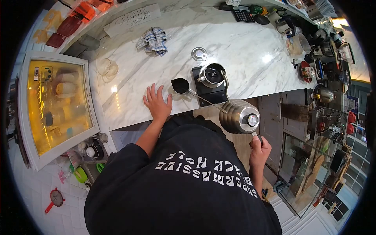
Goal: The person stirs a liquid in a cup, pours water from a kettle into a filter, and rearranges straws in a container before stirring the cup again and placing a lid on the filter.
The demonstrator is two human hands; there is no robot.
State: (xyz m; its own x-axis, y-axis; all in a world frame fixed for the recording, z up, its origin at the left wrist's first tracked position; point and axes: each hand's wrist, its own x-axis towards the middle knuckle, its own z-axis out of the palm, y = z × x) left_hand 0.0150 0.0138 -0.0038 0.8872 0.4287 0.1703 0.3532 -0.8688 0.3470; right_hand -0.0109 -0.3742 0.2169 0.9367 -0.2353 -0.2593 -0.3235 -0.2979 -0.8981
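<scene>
Seen from above, a person in a black shirt with white lettering stands at a white marble surface (pixel 243 51). The right hand (pixel 259 148) is closed around the handle of one steel gooseneck kettle (pixel 239 116), held just off the surface's near edge, its thin spout reaching toward one glass server (pixel 211 74) that sits on one black scale (pixel 209 92). The left hand (pixel 157 102) lies flat and open on the marble, fingers spread, holding nothing. Just beside it rests one small dark cup (pixel 180 85). Behind the server lies one round lid (pixel 199 53); farther back, one checked cloth (pixel 153 39), one handwritten card (pixel 132 19) and one calculator (pixel 243 15). A lit display fridge (pixel 55 105) stands to the left, and café equipment crowds the far right end of the room.
</scene>
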